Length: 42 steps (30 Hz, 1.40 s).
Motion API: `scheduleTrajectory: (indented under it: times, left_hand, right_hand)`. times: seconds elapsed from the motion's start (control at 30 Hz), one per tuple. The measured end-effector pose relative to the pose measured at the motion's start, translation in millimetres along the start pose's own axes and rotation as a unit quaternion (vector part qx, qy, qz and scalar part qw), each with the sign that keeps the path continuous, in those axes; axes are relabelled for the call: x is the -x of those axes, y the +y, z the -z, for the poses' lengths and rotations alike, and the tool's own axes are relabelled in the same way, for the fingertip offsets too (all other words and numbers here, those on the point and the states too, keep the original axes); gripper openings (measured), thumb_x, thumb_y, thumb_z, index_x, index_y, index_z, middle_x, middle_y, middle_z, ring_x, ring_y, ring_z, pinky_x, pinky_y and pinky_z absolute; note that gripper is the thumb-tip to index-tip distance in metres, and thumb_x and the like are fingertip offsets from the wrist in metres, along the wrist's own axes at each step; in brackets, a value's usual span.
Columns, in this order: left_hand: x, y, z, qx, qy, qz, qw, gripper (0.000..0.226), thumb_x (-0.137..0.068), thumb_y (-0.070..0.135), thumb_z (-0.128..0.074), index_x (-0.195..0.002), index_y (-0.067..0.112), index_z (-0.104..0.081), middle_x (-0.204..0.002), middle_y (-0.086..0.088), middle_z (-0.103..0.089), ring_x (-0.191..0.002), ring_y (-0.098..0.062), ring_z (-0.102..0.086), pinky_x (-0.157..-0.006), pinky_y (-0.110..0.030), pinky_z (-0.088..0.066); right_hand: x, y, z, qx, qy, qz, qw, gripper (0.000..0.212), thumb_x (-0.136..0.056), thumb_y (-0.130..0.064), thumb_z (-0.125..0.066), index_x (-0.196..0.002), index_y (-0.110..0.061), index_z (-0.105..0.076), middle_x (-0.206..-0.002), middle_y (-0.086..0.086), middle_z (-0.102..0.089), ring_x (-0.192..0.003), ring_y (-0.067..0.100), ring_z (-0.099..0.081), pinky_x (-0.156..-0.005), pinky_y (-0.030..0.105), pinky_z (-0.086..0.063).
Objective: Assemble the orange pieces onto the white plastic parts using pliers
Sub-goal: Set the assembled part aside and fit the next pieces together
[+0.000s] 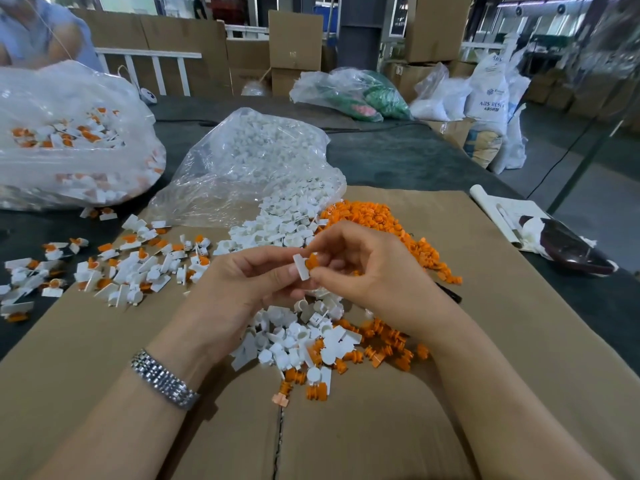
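At nine o'clock lie assembled pieces (131, 268); at centre the left hand (242, 278) pinches a white part (301, 266) (fingers curled); touching it, the right hand (356, 265) pinches an orange piece (312, 261); an orange pile (388, 226) sits at one o'clock.

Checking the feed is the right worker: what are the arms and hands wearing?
Both forearms are bare, no sleeves or gloves in view. The left hand has a silver metal link watch band on its wrist. The right hand shows nothing worn.
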State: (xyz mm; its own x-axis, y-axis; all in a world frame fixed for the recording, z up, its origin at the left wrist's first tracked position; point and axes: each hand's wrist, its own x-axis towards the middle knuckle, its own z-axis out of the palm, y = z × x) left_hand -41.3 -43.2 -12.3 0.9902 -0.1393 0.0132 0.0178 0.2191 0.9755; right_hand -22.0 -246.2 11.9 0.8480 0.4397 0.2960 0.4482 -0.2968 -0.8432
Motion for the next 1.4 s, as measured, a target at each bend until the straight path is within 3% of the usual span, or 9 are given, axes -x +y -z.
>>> scheduleTrajectory:
  times: [0.1,0.23,0.4,0.67,0.9,1.1,1.23,1.4]
  left_hand:
    - [-1,2,2,0.067,-0.012,0.018,0.997,0.024,-0.075,0.012,-0.075,-0.098,0.011,-0.082,-0.101,-0.021,-0.077,-0.087,-0.029,-0.077,-0.075,-0.030,-0.064]
    - [0,3,3,0.072,-0.030,0.022,0.997,0.028,-0.071,0.016,-0.079,-0.097,0.009,-0.081,-0.101,-0.023,-0.076,-0.089,-0.029,-0.077,-0.074,-0.028,-0.063]
    - [1,3,4,0.059,-0.026,0.006,0.998,0.029,-0.074,0.016,-0.079,-0.102,0.009,-0.081,-0.107,-0.023,-0.076,-0.096,-0.034,-0.076,-0.078,-0.031,-0.064]
    - [1,3,4,0.067,-0.041,0.013,0.997,0.031,-0.090,0.013,-0.071,-0.118,0.001,-0.075,-0.116,-0.027,-0.073,-0.108,-0.037,-0.073,-0.089,-0.036,-0.062]
    - [-1,3,2,0.042,0.017,0.026,0.999,0.038,-0.070,0.016,-0.081,-0.106,0.003,-0.080,-0.103,-0.022,-0.077,-0.080,-0.023,-0.074,-0.068,-0.024,-0.061]
    - [-2,2,4,0.061,0.027,0.027,0.997,0.028,-0.070,0.008,-0.083,-0.094,-0.004,-0.076,-0.098,-0.025,-0.075,-0.080,-0.029,-0.075,-0.070,-0.027,-0.062]
    - [-1,4,2,0.044,0.021,0.026,0.998,0.021,-0.066,0.013,-0.085,-0.084,0.005,-0.079,-0.087,-0.016,-0.074,-0.070,-0.022,-0.071,-0.061,-0.024,-0.059]
    - [-1,4,2,0.045,0.030,0.031,0.998,0.020,-0.063,0.013,-0.086,-0.081,0.006,-0.079,-0.087,-0.018,-0.075,-0.070,-0.023,-0.072,-0.059,-0.023,-0.058]
  right_hand:
    - [1,-2,4,0.004,-0.015,0.011,1.000,0.030,-0.087,-0.015,-0.080,-0.114,-0.021,-0.069,-0.095,-0.007,-0.068,-0.084,0.008,-0.066,-0.074,0.025,-0.058]
    - [0,-1,1,0.013,0.015,0.033,0.999,0.022,-0.089,-0.013,-0.077,-0.110,-0.015,-0.073,-0.094,-0.002,-0.072,-0.089,0.014,-0.069,-0.083,0.030,-0.058]
    - [0,0,-3,0.055,0.046,0.069,0.995,0.020,-0.086,-0.014,-0.080,-0.105,-0.013,-0.074,-0.092,-0.004,-0.072,-0.086,0.013,-0.069,-0.079,0.023,-0.056]
    - [0,0,-7,0.148,0.073,0.125,0.978,0.020,-0.087,-0.010,-0.079,-0.107,-0.010,-0.073,-0.098,-0.002,-0.068,-0.086,0.009,-0.065,-0.081,0.027,-0.055]
    - [-2,2,-12,0.189,0.080,0.147,0.968,0.020,-0.089,-0.011,-0.077,-0.108,-0.009,-0.072,-0.099,0.000,-0.066,-0.086,0.007,-0.064,-0.080,0.027,-0.055]
    - [-2,2,-12,0.191,0.081,0.144,0.968,0.019,-0.089,-0.012,-0.077,-0.107,-0.010,-0.072,-0.099,-0.001,-0.066,-0.086,0.006,-0.063,-0.080,0.026,-0.054]
    - [-1,2,-13,0.199,0.075,0.144,0.966,0.017,-0.089,-0.010,-0.077,-0.106,-0.009,-0.072,-0.097,0.000,-0.066,-0.086,0.006,-0.062,-0.079,0.028,-0.054]
    - [-1,0,-14,0.209,0.061,0.136,0.967,0.019,-0.089,-0.011,-0.077,-0.107,-0.009,-0.072,-0.098,-0.001,-0.066,-0.086,0.006,-0.062,-0.081,0.026,-0.053]
